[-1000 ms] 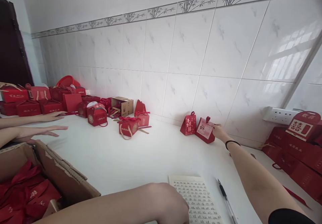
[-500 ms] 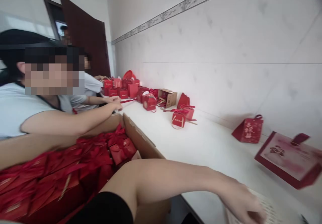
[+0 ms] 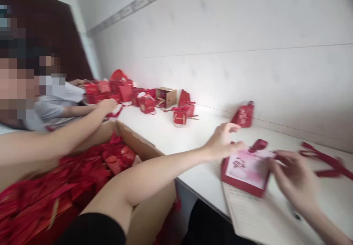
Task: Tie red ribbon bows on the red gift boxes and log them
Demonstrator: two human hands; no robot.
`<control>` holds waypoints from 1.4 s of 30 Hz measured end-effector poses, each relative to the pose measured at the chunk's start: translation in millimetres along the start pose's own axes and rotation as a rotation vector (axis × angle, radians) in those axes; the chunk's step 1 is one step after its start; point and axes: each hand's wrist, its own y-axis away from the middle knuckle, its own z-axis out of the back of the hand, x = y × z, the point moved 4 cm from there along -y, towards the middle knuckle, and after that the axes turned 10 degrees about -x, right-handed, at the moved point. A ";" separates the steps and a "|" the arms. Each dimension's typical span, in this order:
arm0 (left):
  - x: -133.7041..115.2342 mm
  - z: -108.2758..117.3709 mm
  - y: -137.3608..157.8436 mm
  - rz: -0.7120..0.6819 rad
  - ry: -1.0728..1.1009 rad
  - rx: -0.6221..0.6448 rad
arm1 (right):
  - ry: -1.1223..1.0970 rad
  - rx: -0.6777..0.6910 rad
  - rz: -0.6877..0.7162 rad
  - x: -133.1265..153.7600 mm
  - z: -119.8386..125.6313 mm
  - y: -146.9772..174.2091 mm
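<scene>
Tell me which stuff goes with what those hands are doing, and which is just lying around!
In the job:
- red box with the pink front
- left hand, at its left side
- right hand, at its right side

Probably just lying about, since neither hand holds them:
- notebook
- red ribbon
- small red box farther back

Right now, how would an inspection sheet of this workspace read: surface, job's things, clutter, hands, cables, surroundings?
Surface: white table.
Job's things: pink-fronted box, hiding part of a notebook.
Clutter: red boxes farther back; ribbon at right; carton of red things at left.
Hands: left hand spread at the box's upper left; right hand at its right edge, blurred, grip unclear.
Cables: nothing seen.
Surroundings: tiled wall; door; co-worker's arm at left.
</scene>
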 end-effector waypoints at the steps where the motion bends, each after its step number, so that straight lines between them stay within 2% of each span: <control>1: 1.2 -3.1 -0.1 0.012 0.014 0.066 | -0.117 -0.007 0.002 3.3 2.1 4.3; 4: 2.3 -8.7 -2.1 0.026 0.027 0.168 | -0.268 -0.026 -0.004 7.9 -2.8 9.7; 8: -1.1 -13.1 -0.7 0.051 0.042 0.260 | -0.331 -0.052 0.025 12.2 -10.3 10.9; 13: -5.0 -15.1 6.6 0.083 0.036 0.285 | -0.308 -0.066 0.037 19.0 -12.5 15.4; 16: -7.5 -15.4 9.0 -0.004 -0.016 0.270 | -0.292 -0.083 0.040 19.5 -13.1 16.1; 21: -13.4 -18.6 12.0 -0.255 -0.074 0.319 | -0.312 -0.081 0.028 19.6 -13.1 14.3; 24: -15.0 -19.9 13.5 -0.322 -0.076 0.340 | -0.318 -0.084 0.022 20.2 -12.1 12.7; 32: -16.8 -19.5 15.0 -0.316 -0.087 0.311 | -0.327 -0.061 0.024 24.2 -11.1 11.0; 42: -14.8 -19.5 11.3 -0.124 -0.051 0.353 | -0.334 -0.051 -0.014 27.0 -11.0 8.0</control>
